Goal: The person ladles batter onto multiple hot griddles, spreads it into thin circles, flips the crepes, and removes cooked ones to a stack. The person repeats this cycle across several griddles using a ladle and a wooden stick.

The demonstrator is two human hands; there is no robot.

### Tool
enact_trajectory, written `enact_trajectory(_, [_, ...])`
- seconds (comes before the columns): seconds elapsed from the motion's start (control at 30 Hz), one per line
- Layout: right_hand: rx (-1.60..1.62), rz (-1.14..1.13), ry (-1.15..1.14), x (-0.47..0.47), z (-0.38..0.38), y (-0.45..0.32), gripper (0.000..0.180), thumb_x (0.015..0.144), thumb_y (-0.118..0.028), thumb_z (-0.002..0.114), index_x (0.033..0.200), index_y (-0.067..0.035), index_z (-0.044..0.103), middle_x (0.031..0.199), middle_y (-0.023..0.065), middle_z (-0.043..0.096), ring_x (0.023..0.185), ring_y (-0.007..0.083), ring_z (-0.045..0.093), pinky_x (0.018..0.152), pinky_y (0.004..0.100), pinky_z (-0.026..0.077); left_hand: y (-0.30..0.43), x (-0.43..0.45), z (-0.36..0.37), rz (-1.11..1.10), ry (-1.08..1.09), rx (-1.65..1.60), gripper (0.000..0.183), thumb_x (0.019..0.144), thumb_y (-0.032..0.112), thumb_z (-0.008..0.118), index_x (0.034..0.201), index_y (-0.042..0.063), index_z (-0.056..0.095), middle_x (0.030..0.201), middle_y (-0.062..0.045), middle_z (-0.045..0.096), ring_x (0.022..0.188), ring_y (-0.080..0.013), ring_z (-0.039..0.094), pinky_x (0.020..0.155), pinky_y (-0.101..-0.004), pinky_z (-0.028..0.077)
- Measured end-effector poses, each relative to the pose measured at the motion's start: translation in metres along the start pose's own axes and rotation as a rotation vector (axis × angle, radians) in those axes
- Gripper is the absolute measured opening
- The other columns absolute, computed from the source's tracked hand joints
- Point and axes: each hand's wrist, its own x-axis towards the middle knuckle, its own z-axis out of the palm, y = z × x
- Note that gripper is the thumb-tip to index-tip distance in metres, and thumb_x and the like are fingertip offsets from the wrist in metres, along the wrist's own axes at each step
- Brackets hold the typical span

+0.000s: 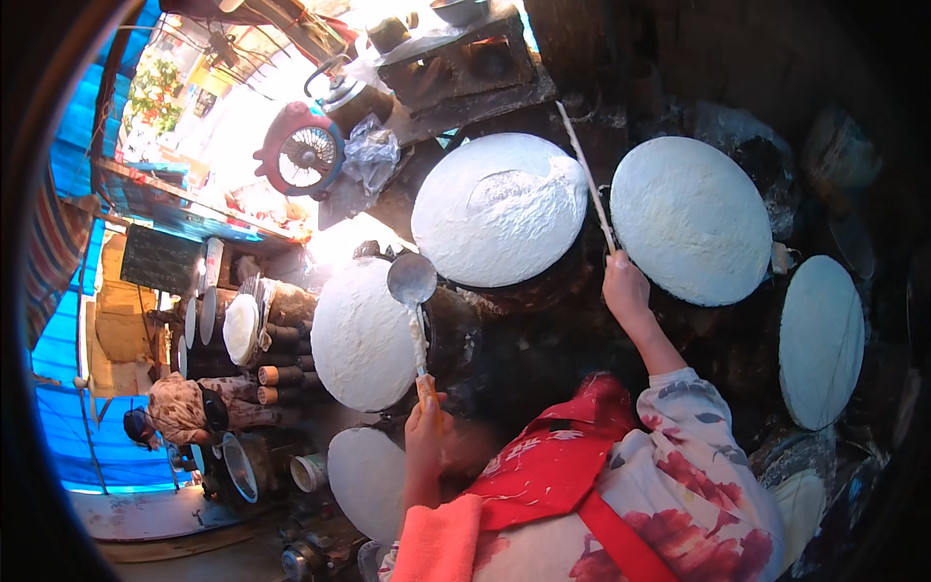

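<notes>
My left hand (428,429) grips the orange handle of a metal ladle (412,279). White batter coats the ladle's shaft, and its bowl is over the upper right edge of a round white disc (364,342). My right hand (627,285) holds a long thin stick (584,164). The stick points away from me, between a large round disc with glossy wet batter (502,211) and another round white disc (691,218). Whether each disc is a cloth or a sheet on a pan cannot be told.
More white discs lie at the far right (822,342) and lower left (366,480). A fan (302,155), a kettle (349,98) and a plastic bag (372,154) stand at upper left. Another person (182,411) bends beside a round pan (240,468). A bucket (308,473) is nearby.
</notes>
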Motion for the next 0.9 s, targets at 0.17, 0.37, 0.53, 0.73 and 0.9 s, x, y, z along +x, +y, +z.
enact_trajectory(0.17, [-0.102,-0.137,-0.118,-0.004,0.036,-0.021,0.018,0.089,-0.016,0.042,0.086,-0.001,0.051,0.072,0.0193,0.063,0.07,0.0336,0.064,0.061,0.0431,0.051,0.018,0.003,0.031,-0.012,-0.103,-0.034,0.034,0.094,0.034,0.043,0.11,0.004,0.045,0.062,-0.003,0.044,0.041,-0.0103,0.04,0.037,-0.022,0.034])
enact_trajectory(0.37, [0.001,0.026,0.066,0.007,0.006,0.003,0.018,0.088,-0.018,0.048,0.083,-0.001,0.053,0.071,0.0197,0.062,0.07,0.0337,0.064,0.061,0.0439,0.051,0.034,-0.007,0.04,-0.006,-0.095,-0.038,0.031,0.093,0.032,0.045,0.108,0.005,0.049,0.06,-0.002,0.045,0.04,-0.0087,0.04,0.037,-0.0205,0.032])
enact_trajectory(0.53, [-0.06,-0.145,-0.131,-0.015,0.028,-0.023,0.017,0.086,-0.016,0.044,0.087,0.0,0.051,0.074,0.0199,0.063,0.073,0.0346,0.064,0.064,0.0442,0.05,0.035,-0.003,0.045,-0.073,-0.126,0.015,0.035,0.093,0.037,0.044,0.108,0.005,0.047,0.058,-0.003,0.044,0.038,-0.011,0.04,0.036,-0.0229,0.033])
enact_trajectory(0.73, [-0.062,-0.061,-0.063,0.017,0.011,0.001,0.02,0.087,-0.019,0.046,0.084,0.0,0.054,0.075,0.0206,0.063,0.073,0.0352,0.063,0.064,0.0438,0.051,0.047,-0.003,0.045,-0.077,-0.185,0.01,0.034,0.093,0.036,0.044,0.106,0.006,0.048,0.059,-0.003,0.046,0.038,-0.0112,0.042,0.036,-0.0225,0.034])
enact_trajectory(0.9, [-0.123,-0.202,-0.167,0.002,0.017,-0.032,0.018,0.086,-0.017,0.047,0.084,0.0,0.054,0.077,0.0201,0.064,0.074,0.035,0.064,0.064,0.0436,0.051,0.052,-0.001,0.047,-0.086,-0.208,0.003,0.036,0.092,0.036,0.045,0.107,0.003,0.047,0.06,-0.004,0.046,0.039,-0.0114,0.042,0.037,-0.0224,0.035])
